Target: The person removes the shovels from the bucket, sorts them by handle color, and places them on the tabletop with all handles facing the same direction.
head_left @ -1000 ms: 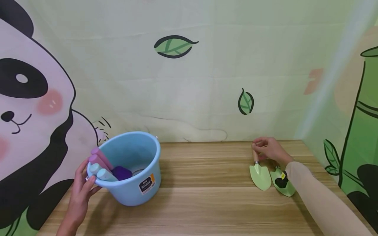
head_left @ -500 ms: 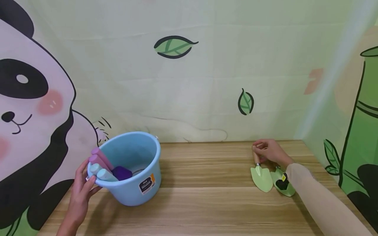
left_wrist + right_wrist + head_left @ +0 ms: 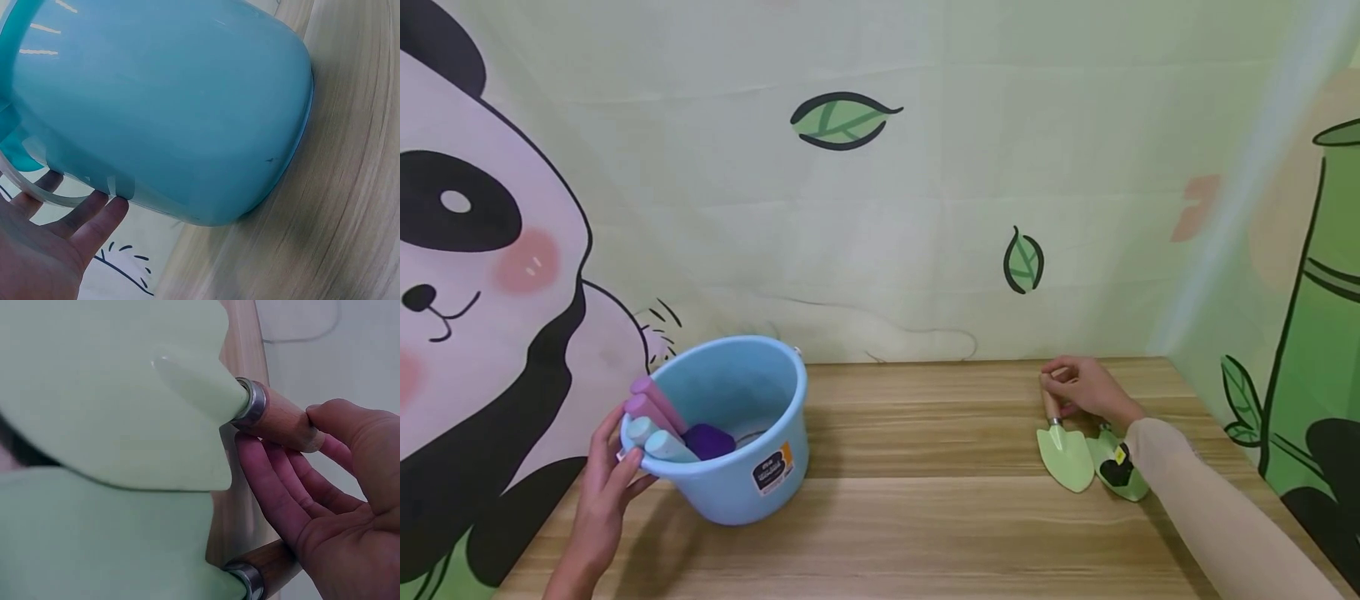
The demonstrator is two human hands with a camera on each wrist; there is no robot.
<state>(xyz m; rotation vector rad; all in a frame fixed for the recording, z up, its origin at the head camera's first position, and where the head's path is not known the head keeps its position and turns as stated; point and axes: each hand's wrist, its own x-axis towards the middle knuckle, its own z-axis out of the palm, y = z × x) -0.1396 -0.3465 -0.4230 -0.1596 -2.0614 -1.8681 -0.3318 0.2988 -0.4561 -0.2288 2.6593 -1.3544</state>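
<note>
At the left, my left hand (image 3: 602, 492) grips the rim of a light-blue bucket (image 3: 722, 496), thumb at the near side. The left wrist view shows fingertips against the bucket's outer wall, by its white handle (image 3: 62, 200). Inside the bucket lean pink handle-like ends (image 3: 651, 408), pale-blue ones (image 3: 668, 446) and a dark purple piece (image 3: 709, 442); their lower parts are hidden. At the right, my right hand (image 3: 1092, 390) pinches the wooden handle of a pale-green trowel (image 3: 1066, 458), thumb on top and fingers below. Its blade points toward me.
A second green trowel (image 3: 112, 537) with a black label lies beside the held one, partly under my right forearm in the head view. Behind the wooden table (image 3: 910, 517) hangs a printed panda-and-leaf cloth (image 3: 887, 217), which also runs along the right side.
The held trowel's blade has shifted slightly toward me and to the right, beside the second trowel. My left hand and the bucket keep their place.
</note>
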